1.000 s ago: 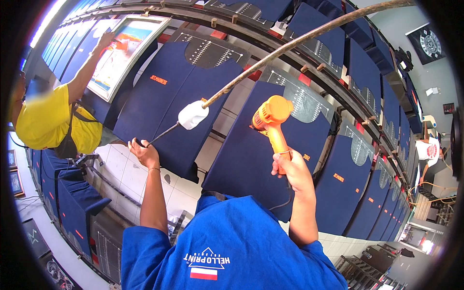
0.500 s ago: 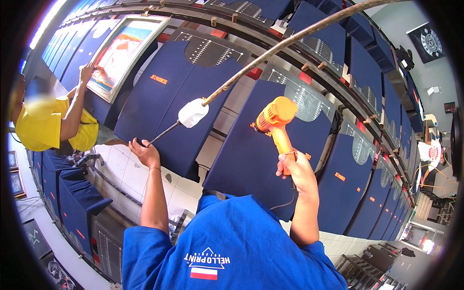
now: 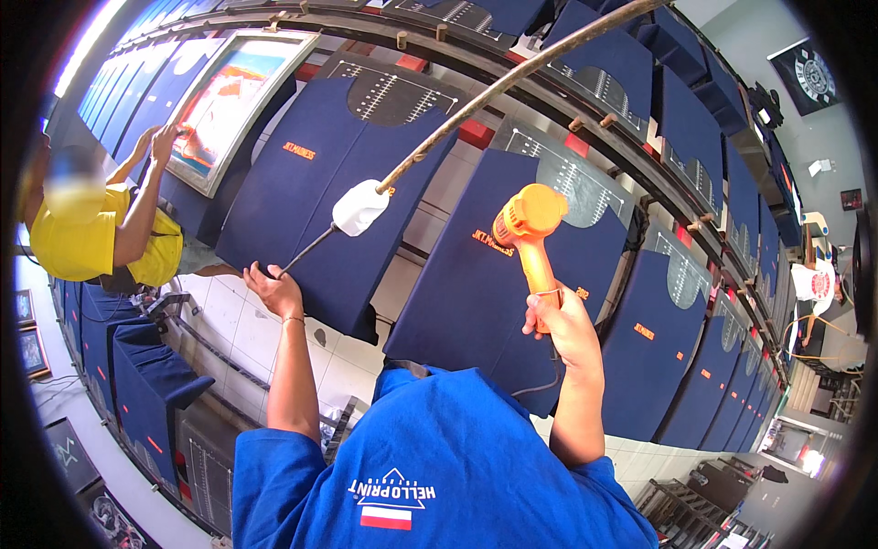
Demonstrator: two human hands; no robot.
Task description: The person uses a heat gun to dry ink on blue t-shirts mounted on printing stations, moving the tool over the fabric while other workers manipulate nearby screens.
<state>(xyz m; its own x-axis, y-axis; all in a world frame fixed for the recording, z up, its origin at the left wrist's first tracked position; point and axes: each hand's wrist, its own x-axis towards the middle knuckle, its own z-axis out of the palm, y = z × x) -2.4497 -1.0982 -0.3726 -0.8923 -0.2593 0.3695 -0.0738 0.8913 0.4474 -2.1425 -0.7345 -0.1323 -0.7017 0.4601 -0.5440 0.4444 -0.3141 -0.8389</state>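
Observation:
My right hand (image 3: 565,320) is wrapped round the handle of an orange heat gun (image 3: 532,218). Its nozzle end points left, above orange print on a dark blue fabric panel (image 3: 457,311). A thin dark cord runs down from the grip. Further left, my left hand (image 3: 276,291) has its fingers closed on a black cord (image 3: 306,254). That cord leads up to a white plug connector (image 3: 360,208), from which a long brown hanging cable (image 3: 512,78) rises to the upper right. Behind the connector lies another blue fabric panel (image 3: 274,201) on a dark board.
At left, a co-worker in a yellow shirt (image 3: 87,233) has both hands at a framed screen (image 3: 203,178). Rows of boards with blue panels (image 3: 645,352) stretch right along a dark metal rail (image 3: 631,137). More panels (image 3: 151,384) stand lower left, beyond a tiled floor (image 3: 224,311).
The heat gun's head has turned slightly, uncovering more of the print beneath. The white connector and cable have swung a little left. The co-worker's second hand now shows at the framed screen.

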